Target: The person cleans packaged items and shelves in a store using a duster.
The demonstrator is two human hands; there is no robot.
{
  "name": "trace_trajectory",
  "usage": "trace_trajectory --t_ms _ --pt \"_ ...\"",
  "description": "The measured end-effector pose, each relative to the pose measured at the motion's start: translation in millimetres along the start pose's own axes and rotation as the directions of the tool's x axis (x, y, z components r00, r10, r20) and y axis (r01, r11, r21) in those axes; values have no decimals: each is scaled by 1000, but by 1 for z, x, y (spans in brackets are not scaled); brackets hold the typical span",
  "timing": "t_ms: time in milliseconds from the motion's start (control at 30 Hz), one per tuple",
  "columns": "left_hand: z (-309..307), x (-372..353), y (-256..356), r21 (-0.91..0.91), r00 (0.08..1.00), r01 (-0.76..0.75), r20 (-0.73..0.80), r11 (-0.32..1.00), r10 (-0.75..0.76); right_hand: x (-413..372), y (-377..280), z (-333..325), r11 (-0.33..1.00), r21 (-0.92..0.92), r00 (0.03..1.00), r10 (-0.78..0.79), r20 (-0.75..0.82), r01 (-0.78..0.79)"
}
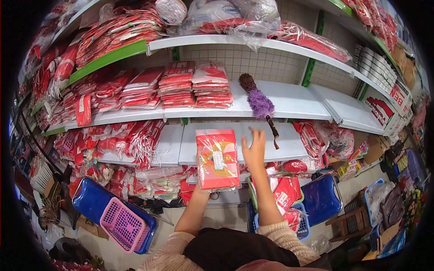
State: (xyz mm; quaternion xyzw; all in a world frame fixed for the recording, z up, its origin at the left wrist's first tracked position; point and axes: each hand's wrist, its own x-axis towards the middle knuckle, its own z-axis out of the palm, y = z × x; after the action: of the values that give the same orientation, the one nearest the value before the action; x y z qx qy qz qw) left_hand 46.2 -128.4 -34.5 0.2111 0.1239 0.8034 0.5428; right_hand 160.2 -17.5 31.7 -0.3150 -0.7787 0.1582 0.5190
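Note:
A stack of flat red packets (205,174) in clear plastic, the top one with a gold emblem and a white label, is held up in front of the shelves. My left hand (202,190) is beneath its lower edge, the fingers mostly hidden by the packets. To the right of the stack my right hand (254,147) is raised with its fingers apart and holds nothing. Just beyond that hand, a purple duster (261,104) lies on the middle shelf (294,100). Neat piles of red packets (211,86) stand on the same shelf, left of the duster.
Below left, a pink basket (123,224) rests on a blue stool (90,198). Another blue stool (322,198) stands at the right, beside baskets of red packets (287,194). A white carton (386,108) sits at the shelf's right end.

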Motion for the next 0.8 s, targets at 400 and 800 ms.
trace_trajectory --t_ms 400,800 --pt "-7 7 43 55 994 -87 -68 995 91 -46 -13 46 476 749 887 286 363 -460" --pt "4 31 164 715 981 -145 195 684 4 57 -33 99 731 673 985 170 -18 -114"
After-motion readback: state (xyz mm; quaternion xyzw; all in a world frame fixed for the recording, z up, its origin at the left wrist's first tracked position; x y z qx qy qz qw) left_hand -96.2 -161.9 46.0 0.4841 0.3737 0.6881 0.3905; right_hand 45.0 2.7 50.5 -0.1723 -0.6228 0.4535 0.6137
